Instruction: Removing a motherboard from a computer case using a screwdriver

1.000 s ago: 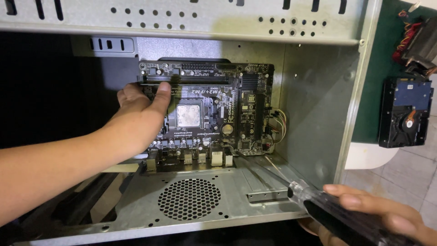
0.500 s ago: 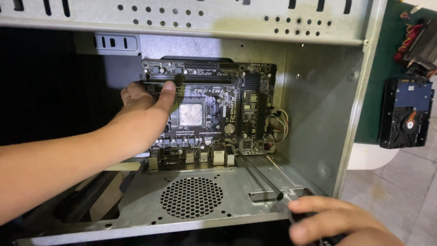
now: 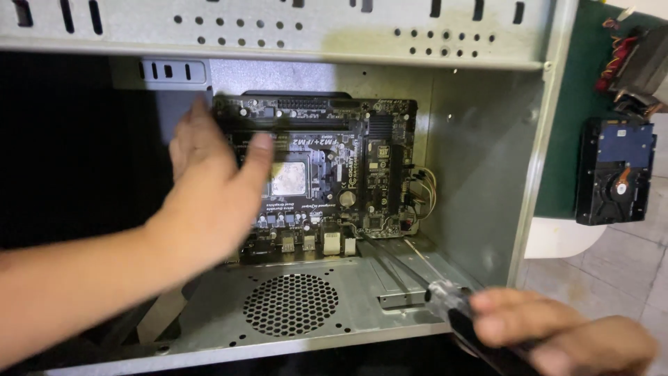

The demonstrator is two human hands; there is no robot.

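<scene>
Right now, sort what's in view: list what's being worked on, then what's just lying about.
In hand: motherboard, computer case, screwdriver in the right hand, left hand over the board.
Lying about: hard drive, wired part above it.

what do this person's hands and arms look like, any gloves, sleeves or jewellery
Both are bare. The left hand has no glove or ring, and its forearm shows no sleeve, watch or band up to the frame edge. The right hand is also ungloved and ringless; it is motion-blurred, and its arm is out of view.
</scene>
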